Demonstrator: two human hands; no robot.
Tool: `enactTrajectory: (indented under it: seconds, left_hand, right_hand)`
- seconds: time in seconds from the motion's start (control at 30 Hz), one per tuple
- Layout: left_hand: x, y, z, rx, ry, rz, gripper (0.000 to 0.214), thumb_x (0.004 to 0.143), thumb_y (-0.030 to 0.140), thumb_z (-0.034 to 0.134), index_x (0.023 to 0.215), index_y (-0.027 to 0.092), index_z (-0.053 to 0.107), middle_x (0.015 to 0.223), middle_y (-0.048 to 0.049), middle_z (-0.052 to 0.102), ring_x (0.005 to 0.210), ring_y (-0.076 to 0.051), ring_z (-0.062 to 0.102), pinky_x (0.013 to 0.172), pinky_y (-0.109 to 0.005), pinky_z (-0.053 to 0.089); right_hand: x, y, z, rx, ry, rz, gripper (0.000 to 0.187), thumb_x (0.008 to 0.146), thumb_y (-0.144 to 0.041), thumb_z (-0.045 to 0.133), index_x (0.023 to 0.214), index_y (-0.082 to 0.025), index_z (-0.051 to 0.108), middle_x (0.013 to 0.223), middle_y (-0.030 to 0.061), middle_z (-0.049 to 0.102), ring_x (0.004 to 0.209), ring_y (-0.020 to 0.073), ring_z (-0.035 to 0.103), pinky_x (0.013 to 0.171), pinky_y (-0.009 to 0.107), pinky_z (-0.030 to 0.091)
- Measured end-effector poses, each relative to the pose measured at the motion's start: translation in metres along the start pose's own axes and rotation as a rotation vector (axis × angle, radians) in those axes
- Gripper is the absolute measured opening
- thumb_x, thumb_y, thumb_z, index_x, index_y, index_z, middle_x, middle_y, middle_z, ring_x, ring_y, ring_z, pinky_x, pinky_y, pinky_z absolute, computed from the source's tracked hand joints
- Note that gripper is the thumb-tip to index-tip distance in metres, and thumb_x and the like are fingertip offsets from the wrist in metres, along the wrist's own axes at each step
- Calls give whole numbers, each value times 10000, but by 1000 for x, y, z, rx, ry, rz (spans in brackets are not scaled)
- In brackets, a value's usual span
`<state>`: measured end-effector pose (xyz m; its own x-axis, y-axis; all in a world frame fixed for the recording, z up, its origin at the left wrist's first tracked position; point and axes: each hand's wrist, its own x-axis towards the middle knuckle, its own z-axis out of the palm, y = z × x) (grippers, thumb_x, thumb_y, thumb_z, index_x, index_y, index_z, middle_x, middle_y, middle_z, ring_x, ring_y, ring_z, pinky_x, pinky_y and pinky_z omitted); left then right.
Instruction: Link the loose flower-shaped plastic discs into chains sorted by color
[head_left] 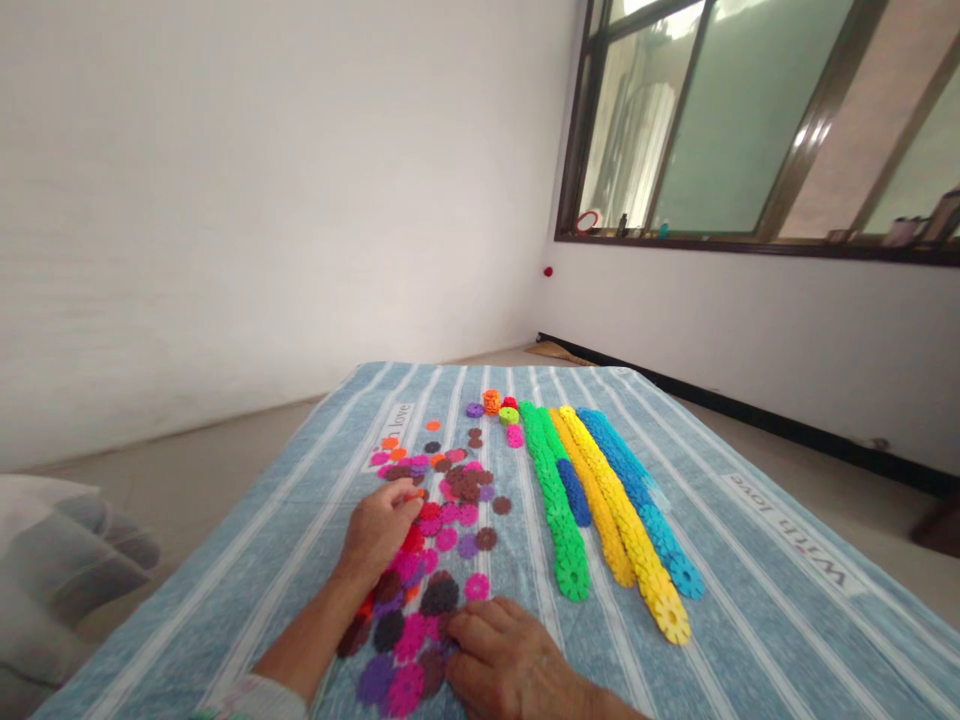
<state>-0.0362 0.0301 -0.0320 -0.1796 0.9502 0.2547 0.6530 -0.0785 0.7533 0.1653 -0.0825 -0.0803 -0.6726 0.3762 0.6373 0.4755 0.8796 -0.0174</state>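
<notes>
My left hand (pixel 379 530) rests on a scatter of loose plastic snowflake discs (pixel 442 520) in pink, purple, brown and red, its fingers pinched on an orange disc (pixel 413 493). My right hand (pixel 510 655) lies knuckles up at the near edge of the scatter, fingers curled over some discs; what it grips is hidden. To the right lie long rows of joined discs: green (pixel 555 500), yellow (pixel 622 520), blue (pixel 645 500) and a short dark blue one (pixel 574 490).
A blue striped cloth (pixel 750 560) covers the surface. Small stacks of orange, green and pink discs (pixel 504 412) sit at the far end. Grey bedding (pixel 67 560) lies at left. A window (pixel 750 120) is at the upper right.
</notes>
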Motion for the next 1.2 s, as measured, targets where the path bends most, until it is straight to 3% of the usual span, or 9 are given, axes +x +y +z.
enactTrajectory:
  seconds: [0.3, 0.53, 0.73, 1.03, 1.2]
  left_hand:
    - [-2, 2, -2, -8, -6, -8, 317, 705, 359, 517, 878, 180, 712, 1027, -56, 743, 1001, -245, 664, 904, -295, 460]
    - [-3, 2, -1, -35, 7, -16, 281, 702, 347, 535, 851, 188, 713, 927, -32, 748, 916, -230, 670, 842, -289, 469]
    - [-3, -2, 1, -101, -6, -21, 231, 710, 365, 550, 750, 191, 697, 707, 7, 706, 719, -191, 647, 691, -271, 464]
    - [-11, 11, -1, -258, 22, -151, 211, 656, 327, 598, 746, 172, 709, 618, 7, 662, 654, -175, 615, 585, -250, 432]
    - [-8, 7, -1, -250, 47, -156, 209, 657, 309, 599, 748, 167, 723, 626, 4, 669, 630, -166, 608, 591, -255, 433]
  right_hand:
    - [-3, 0, 3, 14, 39, -10, 28, 886, -231, 535, 894, -205, 542, 1022, 47, 636, 825, 200, 582, 628, 312, 459]
    - [-3, 2, 6, 0, 33, -19, 70, 867, -199, 521, 799, -205, 509, 950, 48, 629, 781, 184, 575, 624, 303, 456]
    - [-4, -1, 0, 19, 42, -21, 49, 861, -175, 500, 822, -196, 522, 991, 56, 634, 809, 195, 577, 657, 314, 477]
    - [-2, -5, -10, 63, 17, 18, 106, 889, -169, 453, 837, -192, 541, 1002, 76, 647, 831, 206, 577, 701, 323, 498]
    - [0, -7, -17, 80, 13, 14, 112, 894, -143, 453, 861, -182, 552, 1007, 77, 648, 853, 212, 586, 702, 325, 499]
